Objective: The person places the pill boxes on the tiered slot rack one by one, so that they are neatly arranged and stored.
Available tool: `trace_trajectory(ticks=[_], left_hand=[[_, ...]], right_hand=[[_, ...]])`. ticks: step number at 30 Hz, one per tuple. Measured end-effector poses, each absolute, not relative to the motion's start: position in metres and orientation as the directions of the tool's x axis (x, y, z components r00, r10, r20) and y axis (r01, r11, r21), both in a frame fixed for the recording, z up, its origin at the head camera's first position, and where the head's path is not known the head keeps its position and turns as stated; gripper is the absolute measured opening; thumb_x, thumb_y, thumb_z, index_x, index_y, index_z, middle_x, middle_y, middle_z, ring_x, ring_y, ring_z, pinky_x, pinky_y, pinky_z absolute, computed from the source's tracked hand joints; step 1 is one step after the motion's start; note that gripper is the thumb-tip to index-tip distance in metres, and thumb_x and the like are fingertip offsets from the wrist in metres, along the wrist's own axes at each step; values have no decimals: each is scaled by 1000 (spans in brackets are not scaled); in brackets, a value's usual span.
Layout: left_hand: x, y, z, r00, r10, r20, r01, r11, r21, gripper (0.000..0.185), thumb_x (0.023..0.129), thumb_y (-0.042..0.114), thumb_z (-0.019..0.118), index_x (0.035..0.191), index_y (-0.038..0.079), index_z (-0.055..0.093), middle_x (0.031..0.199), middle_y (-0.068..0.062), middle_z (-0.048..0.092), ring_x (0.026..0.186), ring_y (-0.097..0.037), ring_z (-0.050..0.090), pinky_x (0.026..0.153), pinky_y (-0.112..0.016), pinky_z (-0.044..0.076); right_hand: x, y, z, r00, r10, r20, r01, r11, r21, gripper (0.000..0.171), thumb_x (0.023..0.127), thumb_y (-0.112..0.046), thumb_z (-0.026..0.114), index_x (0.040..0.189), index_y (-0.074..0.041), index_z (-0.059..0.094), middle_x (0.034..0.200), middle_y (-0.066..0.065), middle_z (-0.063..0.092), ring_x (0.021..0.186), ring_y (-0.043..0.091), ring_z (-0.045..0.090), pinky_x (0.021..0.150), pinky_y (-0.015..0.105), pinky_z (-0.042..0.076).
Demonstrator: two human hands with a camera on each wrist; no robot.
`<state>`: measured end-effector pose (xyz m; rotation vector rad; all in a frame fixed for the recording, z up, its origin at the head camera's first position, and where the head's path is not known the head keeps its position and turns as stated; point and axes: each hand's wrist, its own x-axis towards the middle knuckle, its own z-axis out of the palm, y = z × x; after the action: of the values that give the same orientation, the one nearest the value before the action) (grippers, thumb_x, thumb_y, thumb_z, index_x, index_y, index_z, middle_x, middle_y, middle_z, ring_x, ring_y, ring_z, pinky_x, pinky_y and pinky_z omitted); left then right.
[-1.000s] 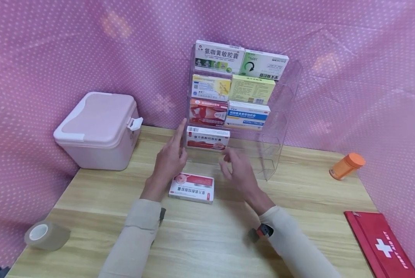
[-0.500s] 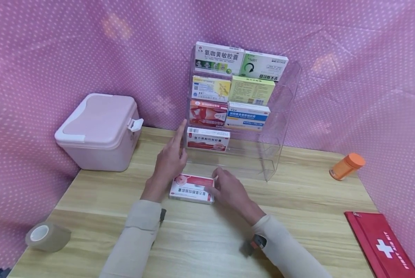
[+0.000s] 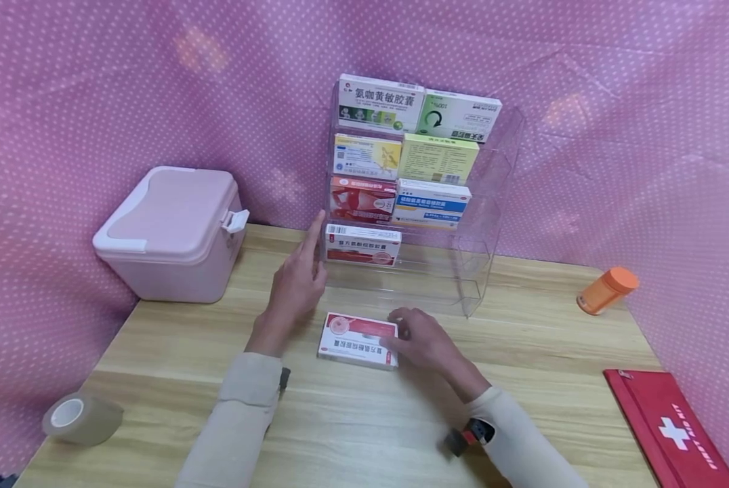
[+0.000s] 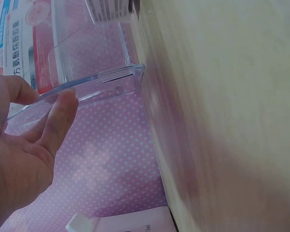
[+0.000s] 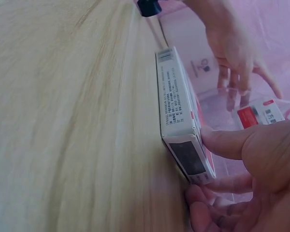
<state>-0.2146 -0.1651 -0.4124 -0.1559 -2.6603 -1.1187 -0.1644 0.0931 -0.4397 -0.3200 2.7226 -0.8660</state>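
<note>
My right hand [image 3: 425,342] pinches the right end of a white and red medicine box [image 3: 357,341] lying on the table in the head view. In the right wrist view, the thumb lies on the box's [image 5: 176,92] printed face and fingers are at its far edge. My left hand [image 3: 296,278] touches the left edge of a clear tiered display rack [image 3: 428,288], its index finger straight along the side. The left wrist view shows the thumb and fingertips at the clear panel's edge. A matching medicine box [image 3: 363,245] stands in the rack's lowest tier, on the left.
Upper tiers hold several medicine boxes, including a blue and white one [image 3: 431,205]. A pink lidded case [image 3: 169,234] stands left, with a tape roll [image 3: 82,419] nearer. An orange bottle [image 3: 607,291] and a red first aid pouch [image 3: 669,427] lie right. Pink dotted cloth surrounds the table.
My right hand came down from the rack to the medicine box on the table, took its right end and moved it slightly right and nearer. The left hand stayed at the rack.
</note>
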Motion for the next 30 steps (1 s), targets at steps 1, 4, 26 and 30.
trace_trajectory(ticks=[1,4,26,30], left_hand=[[-215,-165,-412,-963,3,271,195,702,685,108,101,2,62,169,55,-2,174,-10,40,105,-33,64,83,-49,61],[-216,-165,-412,-963,9,270,198,707,679,108,101,1,62,168,56,-3,173,-11,41,103,-33,64,83,-48,61],[-214,-161,-414,-961,3,277,199,702,684,105,104,3,59,166,59,-5,168,-14,48,111,-34,63,93,-53,61],[-212,-158,-414,-968,-15,252,174,684,708,107,103,2,59,164,63,-5,171,-10,45,128,-37,64,104,-57,60]], right_hand=[[-164,94,-440,-939,-294,-178,-136,794,-592,42,95,-25,82,132,-8,72,104,8,70,92,20,61,81,36,55],[-163,96,-442,-937,-307,-167,-150,785,-601,29,96,-21,81,121,-9,76,99,6,67,89,19,57,76,32,51],[-160,112,-437,-920,-372,-124,-195,707,-680,20,101,-9,72,120,-13,64,119,15,77,106,25,70,98,50,61],[-160,117,-435,-908,-404,-110,-214,673,-708,22,100,-8,73,119,-13,64,118,16,78,106,26,74,96,50,62]])
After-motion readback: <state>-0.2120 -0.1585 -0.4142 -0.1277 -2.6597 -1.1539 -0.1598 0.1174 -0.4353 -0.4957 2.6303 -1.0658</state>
